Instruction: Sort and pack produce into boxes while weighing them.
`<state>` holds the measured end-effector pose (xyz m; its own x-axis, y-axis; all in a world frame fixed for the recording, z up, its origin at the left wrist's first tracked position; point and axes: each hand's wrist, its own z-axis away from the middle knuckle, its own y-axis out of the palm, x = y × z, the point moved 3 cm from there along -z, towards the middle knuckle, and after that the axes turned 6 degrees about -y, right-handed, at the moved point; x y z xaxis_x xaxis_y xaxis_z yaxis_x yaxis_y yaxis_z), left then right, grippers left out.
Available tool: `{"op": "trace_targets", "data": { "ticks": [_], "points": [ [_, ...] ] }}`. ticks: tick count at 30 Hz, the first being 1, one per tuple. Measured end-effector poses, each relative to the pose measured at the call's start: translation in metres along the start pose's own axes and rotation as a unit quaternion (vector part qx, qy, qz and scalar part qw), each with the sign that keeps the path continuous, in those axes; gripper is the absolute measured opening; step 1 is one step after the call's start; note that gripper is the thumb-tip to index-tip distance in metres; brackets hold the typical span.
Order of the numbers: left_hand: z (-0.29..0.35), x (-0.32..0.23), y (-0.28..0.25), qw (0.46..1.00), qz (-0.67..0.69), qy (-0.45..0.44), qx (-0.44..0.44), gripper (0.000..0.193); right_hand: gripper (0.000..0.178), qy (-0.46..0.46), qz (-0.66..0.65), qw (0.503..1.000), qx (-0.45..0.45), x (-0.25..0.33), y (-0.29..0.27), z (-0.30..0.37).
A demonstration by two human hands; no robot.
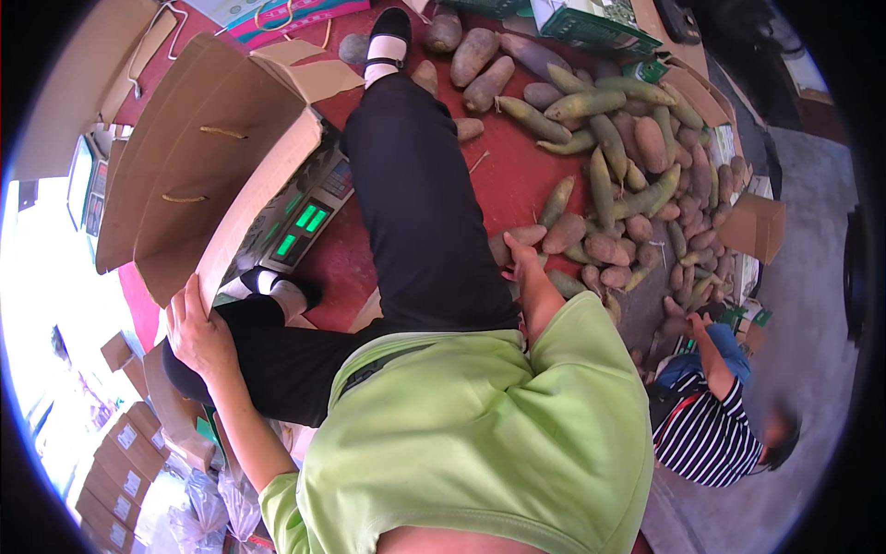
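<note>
At the near left edge of a heap of green and brown elongated tubers (pixel 607 148), right hand (pixel 525 261) touches a reddish-brown oblong tuber (pixel 529 234). Tuber sits at the fingertips, long axis roughly left-right, crossing the hand's line. Fingers bent; can't tell if grip is closed. Left hand (pixel 197 334), well apart, pinches near edge of a large brown cardboard box (pixel 198 138). Right hand nearer tuber.
</note>
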<state>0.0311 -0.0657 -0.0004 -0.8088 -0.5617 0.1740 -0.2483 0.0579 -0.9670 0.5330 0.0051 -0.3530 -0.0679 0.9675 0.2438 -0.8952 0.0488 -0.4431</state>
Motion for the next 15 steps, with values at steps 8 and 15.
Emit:
{"op": "trace_targets", "data": {
  "ticks": [8,15],
  "points": [
    [-0.004,0.000,-0.003,1.000,0.016,-0.010,0.000,0.043,0.076,0.013,-0.054,0.998,-0.022,0.004,0.009,-0.007],
    [-0.006,-0.003,-0.008,0.999,0.034,0.009,-0.034,0.040,0.078,-0.278,0.127,0.952,-0.011,0.052,0.009,0.007]
  ]
}}
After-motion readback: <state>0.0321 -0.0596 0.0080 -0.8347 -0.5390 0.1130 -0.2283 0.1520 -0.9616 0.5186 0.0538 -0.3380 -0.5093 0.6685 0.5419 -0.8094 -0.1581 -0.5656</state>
